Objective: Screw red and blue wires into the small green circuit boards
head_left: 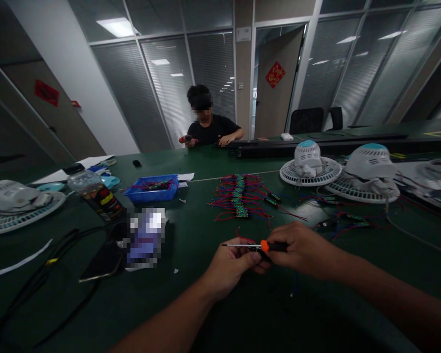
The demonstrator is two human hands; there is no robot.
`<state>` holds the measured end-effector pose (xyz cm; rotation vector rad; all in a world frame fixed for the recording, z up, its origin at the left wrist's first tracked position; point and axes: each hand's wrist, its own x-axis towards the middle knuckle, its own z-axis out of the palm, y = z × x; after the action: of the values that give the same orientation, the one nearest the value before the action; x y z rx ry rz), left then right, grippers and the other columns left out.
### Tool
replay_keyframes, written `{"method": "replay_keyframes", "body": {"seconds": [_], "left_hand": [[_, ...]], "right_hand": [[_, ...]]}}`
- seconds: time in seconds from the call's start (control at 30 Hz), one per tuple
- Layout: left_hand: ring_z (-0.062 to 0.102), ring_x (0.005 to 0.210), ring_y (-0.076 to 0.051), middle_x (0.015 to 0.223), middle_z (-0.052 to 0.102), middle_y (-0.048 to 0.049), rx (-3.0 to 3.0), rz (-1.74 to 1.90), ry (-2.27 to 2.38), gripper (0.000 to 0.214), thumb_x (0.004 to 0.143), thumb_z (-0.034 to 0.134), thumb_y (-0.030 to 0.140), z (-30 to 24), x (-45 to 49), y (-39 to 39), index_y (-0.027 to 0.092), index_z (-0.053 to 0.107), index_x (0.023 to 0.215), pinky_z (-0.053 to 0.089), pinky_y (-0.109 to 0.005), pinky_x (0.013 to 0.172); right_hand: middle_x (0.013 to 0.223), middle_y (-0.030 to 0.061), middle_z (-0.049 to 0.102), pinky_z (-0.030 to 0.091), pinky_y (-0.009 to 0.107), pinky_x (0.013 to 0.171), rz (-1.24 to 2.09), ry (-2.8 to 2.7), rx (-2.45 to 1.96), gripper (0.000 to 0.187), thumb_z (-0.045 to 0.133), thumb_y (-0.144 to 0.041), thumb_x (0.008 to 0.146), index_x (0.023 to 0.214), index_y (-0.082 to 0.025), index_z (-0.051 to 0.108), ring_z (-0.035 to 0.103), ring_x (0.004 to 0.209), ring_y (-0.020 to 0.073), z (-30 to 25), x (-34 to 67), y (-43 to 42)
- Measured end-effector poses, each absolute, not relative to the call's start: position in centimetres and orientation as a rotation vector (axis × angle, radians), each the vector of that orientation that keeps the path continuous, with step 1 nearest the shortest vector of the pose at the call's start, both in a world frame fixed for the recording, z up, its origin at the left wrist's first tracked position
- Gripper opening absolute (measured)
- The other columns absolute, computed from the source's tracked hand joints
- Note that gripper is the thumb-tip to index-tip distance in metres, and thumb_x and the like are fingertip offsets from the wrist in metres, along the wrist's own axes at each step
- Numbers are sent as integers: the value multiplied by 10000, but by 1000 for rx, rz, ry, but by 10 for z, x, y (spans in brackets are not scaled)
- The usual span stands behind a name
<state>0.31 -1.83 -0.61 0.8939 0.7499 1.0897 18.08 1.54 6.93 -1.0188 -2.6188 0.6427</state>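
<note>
My right hand (302,246) is closed around the black and orange handle of a screwdriver (265,245), its thin shaft pointing left across my left fingers. Between the fingertips of my left hand (231,265) is a small dark circuit board (256,248), partly hidden by thumb and screwdriver. A red wire shows above it and a blue one hangs below. Just beyond my hands, a row of green circuit boards (238,197) lies on the table, with red and blue wires spreading to both sides. More wired boards (355,220) lie to the right.
A blue tray (152,194) of wired boards sits on the green table (202,215). To the left are a bottle (99,196), a phone (105,255) and black cables (33,289). White fan parts (310,169) stand at right. Across the table sits a person (213,128).
</note>
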Motion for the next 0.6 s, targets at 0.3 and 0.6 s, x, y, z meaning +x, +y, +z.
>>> {"method": "replay_keyframes", "body": {"seconds": [0.3, 0.6], "left_hand": [[692, 668, -167, 749, 724, -75, 877, 1065, 750, 362, 609, 842, 253, -3, 3, -19, 81, 631, 849, 536, -249, 596], [694, 682, -175, 761, 722, -84, 886, 1077, 765, 354, 621, 834, 242, -7, 2, -19, 81, 613, 846, 540, -262, 612]], "right_hand": [[627, -4, 583, 337, 236, 534, 707, -2680, -1021, 195, 560, -247, 813, 683, -160, 676, 514, 572, 108, 74, 180, 20], [624, 1, 607, 341, 226, 509, 801, -2703, -1067, 218, 573, -286, 814, 673, -165, 685, 520, 559, 107, 77, 180, 22]]}}
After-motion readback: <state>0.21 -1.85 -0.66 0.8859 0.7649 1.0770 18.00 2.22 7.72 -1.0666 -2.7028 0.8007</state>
